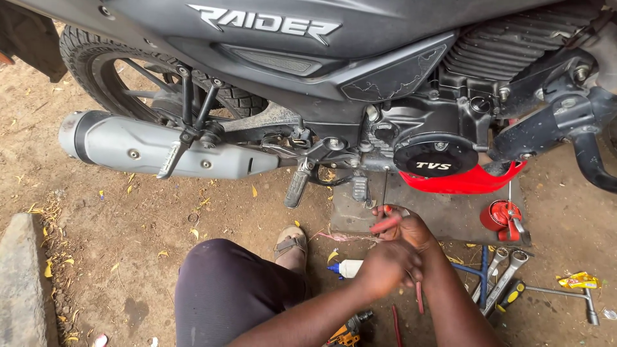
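Two hands (398,247) on a red-handled tool (385,224)

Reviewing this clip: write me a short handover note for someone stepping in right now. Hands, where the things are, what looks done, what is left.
Left hand: closed, in front of the right; contents hidden.
Right hand: holds a red-handled tool below the engine.
Motorcycle is parked on dirt; red oil can under the red engine guard.
Spanners and a white bottle lie on the ground.
Done: tools laid out. Left: no engine part looks opened yet.

bare dirt ground (160,238), daylight, stone block (22,283)
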